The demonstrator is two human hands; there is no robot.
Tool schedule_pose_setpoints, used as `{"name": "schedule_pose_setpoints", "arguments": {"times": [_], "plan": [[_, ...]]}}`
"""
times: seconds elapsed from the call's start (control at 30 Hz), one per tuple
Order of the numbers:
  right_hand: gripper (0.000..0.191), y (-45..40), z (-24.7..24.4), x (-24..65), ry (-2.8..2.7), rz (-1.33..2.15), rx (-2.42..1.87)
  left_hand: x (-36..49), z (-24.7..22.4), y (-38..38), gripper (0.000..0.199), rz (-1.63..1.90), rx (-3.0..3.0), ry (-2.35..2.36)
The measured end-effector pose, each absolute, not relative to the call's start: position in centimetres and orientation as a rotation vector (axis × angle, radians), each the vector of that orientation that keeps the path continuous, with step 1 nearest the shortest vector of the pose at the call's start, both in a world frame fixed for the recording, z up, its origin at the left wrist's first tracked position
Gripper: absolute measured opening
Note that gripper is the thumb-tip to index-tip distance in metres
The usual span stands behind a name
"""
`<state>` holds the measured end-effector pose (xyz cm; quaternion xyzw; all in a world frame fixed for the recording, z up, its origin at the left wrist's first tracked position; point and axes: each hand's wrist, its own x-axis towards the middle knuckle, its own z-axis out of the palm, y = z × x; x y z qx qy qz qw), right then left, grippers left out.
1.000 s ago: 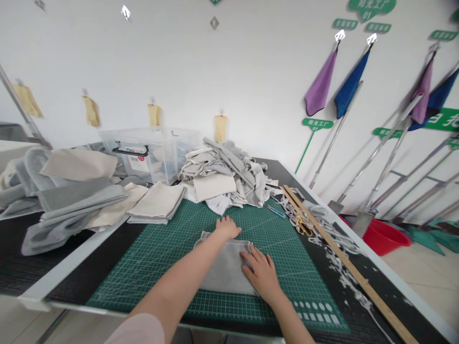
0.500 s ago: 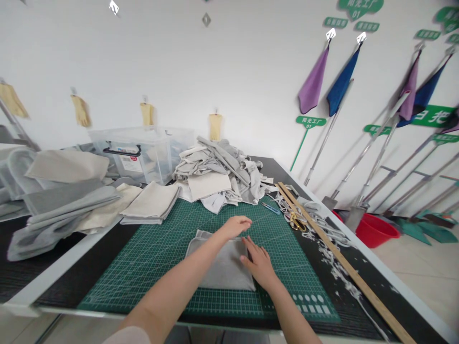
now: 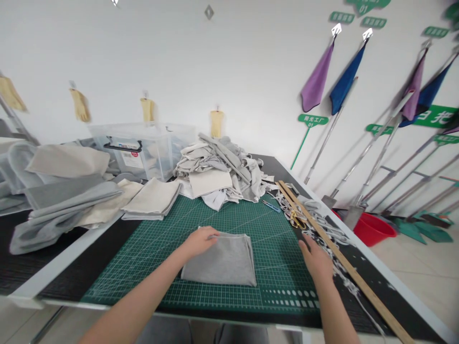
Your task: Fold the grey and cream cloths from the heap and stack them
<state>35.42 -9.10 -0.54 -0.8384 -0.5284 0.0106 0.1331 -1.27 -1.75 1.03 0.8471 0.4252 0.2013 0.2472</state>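
A folded grey cloth [image 3: 224, 262] lies flat on the green cutting mat [image 3: 150, 253] near the table's front edge. My left hand [image 3: 201, 240] rests at the cloth's upper left corner, fingers stretched over its top edge, palm down. Off to the right, my right hand [image 3: 315, 258] is away from the cloth, above the mat's right border, with thumb and fingers apart and nothing between them. Gold-handled scissors [image 3: 297, 220] and a light blue cutter [image 3: 271, 206] lie beyond it.
Behind the mat is a heap of grey cloths [image 3: 218, 167], with a folded stack [image 3: 152, 197] to its left. A clear plastic box [image 3: 143, 153] stands further back. A long wooden strip [image 3: 344, 263] runs along the right, beside white scraps.
My right hand has left the cloth and moved right, towards the scraps. My left hand has shifted left from above the cloth's top edge to its upper left corner.
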Motion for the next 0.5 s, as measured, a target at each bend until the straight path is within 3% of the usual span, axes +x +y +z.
{"name": "schedule_pose_setpoints", "arguments": {"times": [0.13, 0.3, 0.5], "plan": [[0.043, -9.7, -1.7, 35.4, -2.0, 0.178, -2.177, -2.1, 1.3, -1.7, 0.026, 0.511, 2.269, 1.192], [0.043, -10.0, -0.6, 35.8, -1.533, -0.017, -2.462, -3.4, 1.6, -2.5, 0.032, 0.34, 2.365, 1.128], [0.037, -12.2, 1.1, 25.2, -2.119, 0.245, -1.781, -5.1, 1.9, -5.1, 0.062, 0.019, 2.488, 0.756]]}}
